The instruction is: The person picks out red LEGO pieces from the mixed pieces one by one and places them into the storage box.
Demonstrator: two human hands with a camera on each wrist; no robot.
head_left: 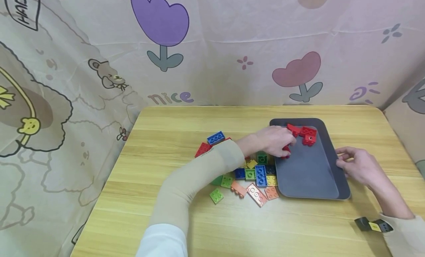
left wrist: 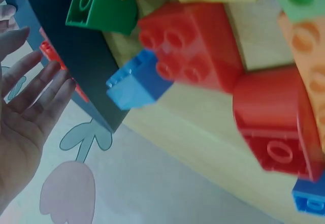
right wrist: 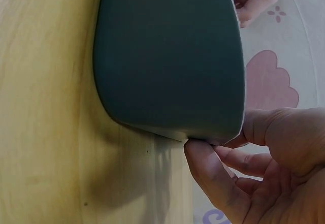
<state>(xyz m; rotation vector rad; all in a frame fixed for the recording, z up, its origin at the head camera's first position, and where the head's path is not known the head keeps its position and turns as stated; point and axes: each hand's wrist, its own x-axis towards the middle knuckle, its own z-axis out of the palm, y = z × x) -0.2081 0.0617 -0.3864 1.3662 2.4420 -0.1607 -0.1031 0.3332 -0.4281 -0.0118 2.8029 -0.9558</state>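
My left hand (head_left: 277,140) reaches over the left rim of the dark grey tray (head_left: 307,172). A red brick (head_left: 286,150) shows by its fingertips, partly hidden. The left wrist view has this hand (left wrist: 25,112) with fingers spread, fairly straight, and red bricks (left wrist: 51,54) behind them. More red bricks (head_left: 308,131) lie at the tray's far end, one (head_left: 309,139) bearing an eye mark. On the other side, my right hand (head_left: 358,164) pinches the tray's right rim between thumb and fingers; the right wrist view shows this hand (right wrist: 254,168) at the tray's corner.
Loose bricks crowd the wooden table (head_left: 159,146) left of the tray: blue (head_left: 260,175), green (head_left: 262,158), yellow (head_left: 271,181), orange (head_left: 238,189) and red (head_left: 202,149) ones. Some are hidden under my left forearm. A patterned cloth (head_left: 225,72) hangs behind the table.
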